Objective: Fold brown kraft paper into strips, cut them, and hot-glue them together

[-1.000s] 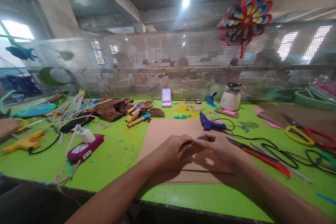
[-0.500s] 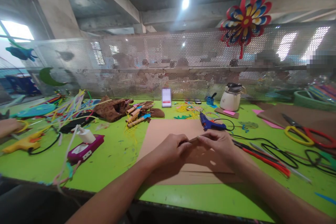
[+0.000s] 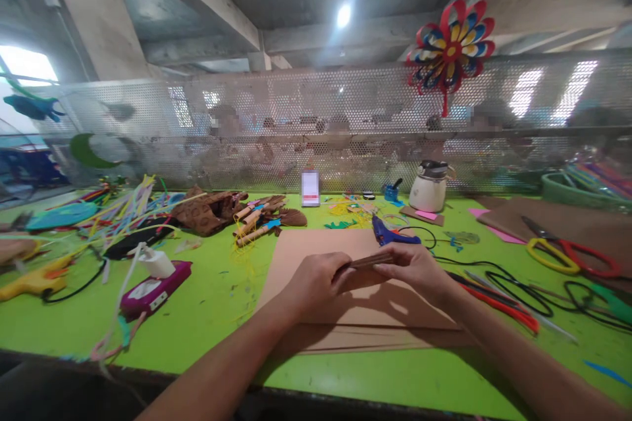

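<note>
My left hand (image 3: 316,281) and my right hand (image 3: 412,267) are both closed on a thin brown strip (image 3: 368,260), one at each end, holding it a little above a sheet of brown cardboard (image 3: 316,247) on the green table (image 3: 207,302). The strip runs slightly upward from left to right between my fingertips. A blue glue gun (image 3: 390,235) lies just beyond my right hand, with its black cord (image 3: 474,262) trailing to the right.
A pink box with a white tape roll (image 3: 153,279) sits left of the cardboard. Coloured strips (image 3: 123,210), brown fabric (image 3: 207,210) and paper rolls (image 3: 259,220) lie further back. Yellow-and-red scissors (image 3: 567,253) lie right. A phone (image 3: 311,188), a white pot (image 3: 427,187) and mesh screen (image 3: 296,125) stand behind. Another person's hand (image 3: 12,248) is at far left.
Both hands have risen slightly off the cardboard, and the brown strip now shows longer between them. The camera tilted a little, shifting the scene left and down.
</note>
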Action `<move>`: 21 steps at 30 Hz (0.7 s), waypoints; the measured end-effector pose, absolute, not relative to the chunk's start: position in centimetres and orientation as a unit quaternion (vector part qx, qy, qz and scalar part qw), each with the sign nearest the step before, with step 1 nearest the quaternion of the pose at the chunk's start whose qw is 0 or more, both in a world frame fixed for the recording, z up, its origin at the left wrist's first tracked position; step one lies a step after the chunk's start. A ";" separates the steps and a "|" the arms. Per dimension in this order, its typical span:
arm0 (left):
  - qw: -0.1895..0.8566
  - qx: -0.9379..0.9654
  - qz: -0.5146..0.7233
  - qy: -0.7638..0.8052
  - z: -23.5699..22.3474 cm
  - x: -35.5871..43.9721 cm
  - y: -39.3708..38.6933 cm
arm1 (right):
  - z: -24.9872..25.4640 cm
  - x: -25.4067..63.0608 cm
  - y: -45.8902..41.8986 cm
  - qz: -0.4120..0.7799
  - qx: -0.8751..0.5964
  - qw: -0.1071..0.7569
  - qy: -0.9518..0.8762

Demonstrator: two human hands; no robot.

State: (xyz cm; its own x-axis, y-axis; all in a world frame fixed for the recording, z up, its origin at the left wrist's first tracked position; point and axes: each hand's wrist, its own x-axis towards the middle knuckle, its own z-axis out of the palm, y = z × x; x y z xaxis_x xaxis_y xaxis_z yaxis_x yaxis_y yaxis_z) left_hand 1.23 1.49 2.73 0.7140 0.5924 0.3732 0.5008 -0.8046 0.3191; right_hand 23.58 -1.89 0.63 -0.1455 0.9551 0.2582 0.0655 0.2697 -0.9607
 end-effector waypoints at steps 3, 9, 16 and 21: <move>0.105 0.915 0.249 0.300 2.7 1.0 2.1 | 0.6 23.8 -1.9 0.427 -0.424 0.508 -0.617; 0.167 0.889 0.271 0.330 2.5 0.7 3.1 | 0.4 24.2 -1.9 0.386 -0.441 0.522 -0.620; 0.253 0.845 0.307 0.357 2.1 0.6 3.1 | 0.3 24.6 -1.6 0.373 -0.447 0.529 -0.617; 0.341 0.806 0.364 0.317 1.9 0.9 3.5 | 0.3 24.9 -1.3 0.382 -0.440 0.540 -0.607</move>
State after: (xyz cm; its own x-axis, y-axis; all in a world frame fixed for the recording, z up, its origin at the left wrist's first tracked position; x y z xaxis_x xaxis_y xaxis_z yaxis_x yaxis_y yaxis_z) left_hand 0.88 3.55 1.86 0.5332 0.7602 0.3711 0.2627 -0.5658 0.7816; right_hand 24.88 -1.29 0.26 -0.0282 0.9472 0.3193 0.1220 0.3203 -0.9394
